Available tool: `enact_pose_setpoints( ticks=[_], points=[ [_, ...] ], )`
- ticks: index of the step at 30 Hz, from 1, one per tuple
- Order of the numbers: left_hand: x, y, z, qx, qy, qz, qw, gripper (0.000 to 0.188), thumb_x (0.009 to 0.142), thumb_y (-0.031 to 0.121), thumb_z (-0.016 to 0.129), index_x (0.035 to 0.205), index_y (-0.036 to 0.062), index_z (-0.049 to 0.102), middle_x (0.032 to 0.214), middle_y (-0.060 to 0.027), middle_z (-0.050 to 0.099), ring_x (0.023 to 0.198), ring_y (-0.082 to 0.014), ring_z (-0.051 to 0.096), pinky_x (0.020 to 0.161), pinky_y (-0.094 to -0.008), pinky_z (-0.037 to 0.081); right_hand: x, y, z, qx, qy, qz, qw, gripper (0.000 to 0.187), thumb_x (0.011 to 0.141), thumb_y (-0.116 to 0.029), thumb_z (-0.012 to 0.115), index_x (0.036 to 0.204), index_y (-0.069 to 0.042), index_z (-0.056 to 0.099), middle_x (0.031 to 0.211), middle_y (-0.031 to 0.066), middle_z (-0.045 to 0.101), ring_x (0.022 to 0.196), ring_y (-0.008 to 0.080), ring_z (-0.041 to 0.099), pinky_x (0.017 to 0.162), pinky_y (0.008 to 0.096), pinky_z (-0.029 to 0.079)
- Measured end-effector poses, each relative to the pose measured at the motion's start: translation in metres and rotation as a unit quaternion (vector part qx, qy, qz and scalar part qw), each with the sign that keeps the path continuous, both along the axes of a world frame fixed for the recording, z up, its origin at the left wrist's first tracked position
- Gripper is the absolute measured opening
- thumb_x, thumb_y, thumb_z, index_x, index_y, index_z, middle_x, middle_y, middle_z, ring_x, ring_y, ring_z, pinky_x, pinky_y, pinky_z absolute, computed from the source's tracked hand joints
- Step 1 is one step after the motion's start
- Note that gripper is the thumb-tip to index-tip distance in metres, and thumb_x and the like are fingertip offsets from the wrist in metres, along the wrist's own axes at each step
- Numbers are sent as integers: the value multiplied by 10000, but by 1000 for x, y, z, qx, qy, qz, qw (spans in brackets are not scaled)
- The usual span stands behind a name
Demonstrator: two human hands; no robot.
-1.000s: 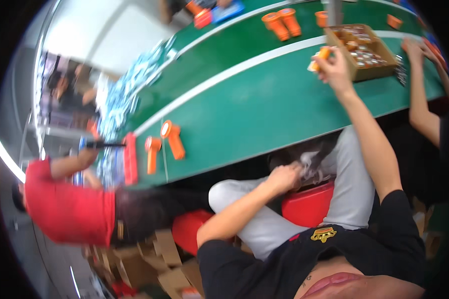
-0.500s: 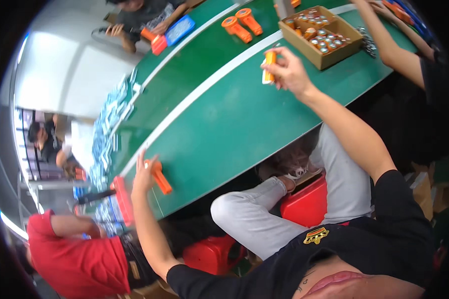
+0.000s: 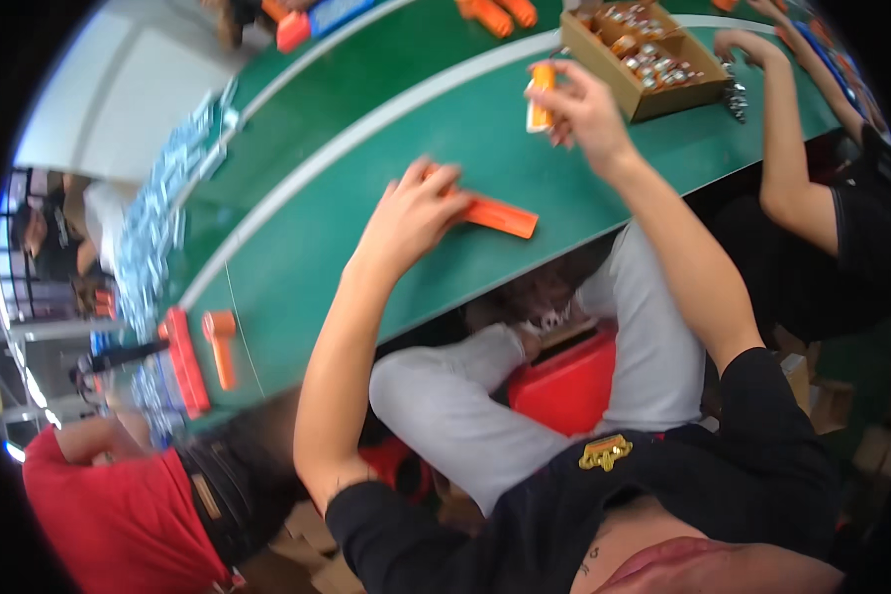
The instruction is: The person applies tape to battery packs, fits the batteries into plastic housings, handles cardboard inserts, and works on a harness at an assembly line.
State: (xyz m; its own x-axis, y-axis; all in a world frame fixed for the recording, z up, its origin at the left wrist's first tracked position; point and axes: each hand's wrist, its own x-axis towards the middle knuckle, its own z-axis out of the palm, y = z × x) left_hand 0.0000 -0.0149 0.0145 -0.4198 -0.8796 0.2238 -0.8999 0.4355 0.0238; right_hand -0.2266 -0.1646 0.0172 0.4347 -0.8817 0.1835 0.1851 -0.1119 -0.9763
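Note:
My left hand (image 3: 413, 220) is over the middle of the green tabletop, fingers closed around one end of an orange flashlight (image 3: 502, 217). The flashlight's handle points right, toward the near edge; its other end is hidden by my fingers. Farther right, my right hand (image 3: 586, 109) is raised, pinching a small orange cylinder with a white end (image 3: 542, 97), which looks like a battery; its exact kind is unclear. A second orange flashlight (image 3: 222, 348) lies at the left, apart from both hands.
A cardboard box (image 3: 678, 99) with several small shiny cylinders stands at the back right, beside another person's arm (image 3: 784, 139). More orange flashlights (image 3: 493, 14) lie at the back. Pale blue strips (image 3: 163, 223) are heaped left, near a red tray (image 3: 185, 361) and a red-shirted person.
My left hand has moved right to the table's middle, bringing an orange flashlight. Another flashlight shows at the left. My right hand keeps its small cylinder. The whole view has shifted.

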Motion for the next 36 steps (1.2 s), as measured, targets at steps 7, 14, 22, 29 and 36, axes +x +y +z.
enact_pose_setpoints(
  ticks=[7,14,22,29,36],
  points=[
    [1,-16,3,108,287,-15,952,118,874,153,668,946,61,655,1117,-65,625,1178,-261,544,966,-391,452,-6,31,-1,-72,42,93,992,397,861,-147,727,1176,-11,528,870,76,671,614,85,596,472,222,430],
    [0,-15,-6,170,439,100,877,220,1008,178,474,1040,37,639,959,-91,571,781,-174,602,780,-310,506,8,54,-9,-166,132,195,958,428,851,-50,710,1237,-28,525,922,84,646,687,88,629,552,219,484],
    [2,-17,-7,138,429,95,888,222,1000,187,475,978,21,620,986,-136,609,995,-281,556,843,-364,464,16,57,-14,-255,195,214,923,394,813,-92,764,1152,-40,570,790,84,647,687,148,636,619,290,496],
    [-1,-16,-11,97,356,79,926,218,980,202,481,990,39,625,1003,-138,632,1064,-312,557,905,-410,440,25,50,-15,-407,321,252,817,249,894,-218,656,1101,-93,593,893,141,673,809,368,645,690,442,508],
    [-6,-17,-18,77,377,85,919,196,962,186,497,958,28,614,954,-142,634,1046,-313,558,880,-399,467,37,45,-37,-395,379,241,801,194,963,-268,542,1110,-160,610,869,170,679,828,405,646,699,505,522]
  ],
)
